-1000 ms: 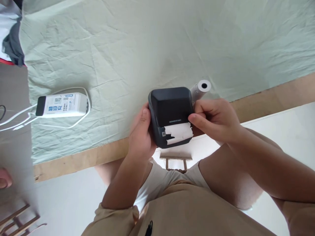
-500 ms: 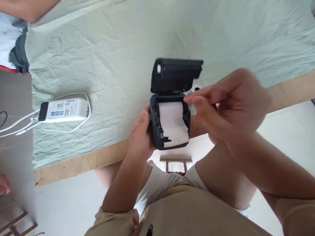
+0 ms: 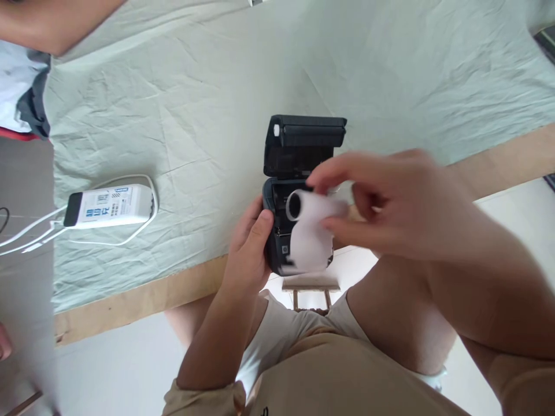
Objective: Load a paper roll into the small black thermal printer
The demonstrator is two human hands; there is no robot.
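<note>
A small black printer (image 3: 281, 249) with its lid (image 3: 306, 138) flipped up is held in my left hand (image 3: 250, 245), whose thumb rests on its left side. My right hand (image 3: 381, 202), partly blurred, grips a white paper roll (image 3: 318, 205) between thumb and fingers, just above the printer's paper bay. The roll is tilted, its dark hollow core facing left. A loose strip of paper with a torn end hangs from it over the front of the printer. Part of the bay shows dark behind the roll.
A white power strip (image 3: 115, 207) with cables lies on the pale green cloth (image 3: 195, 144) to the left. The table's wooden edge (image 3: 143, 300) runs in front of me. Another person's arm (image 3: 56, 26) reaches in at the upper left. A wooden stool (image 3: 310, 286) stands below.
My right hand has taken hold of the paper roll and lifted it out of the printer's bay, turning it. The printer has shifted slightly down in view, still in my left hand.
</note>
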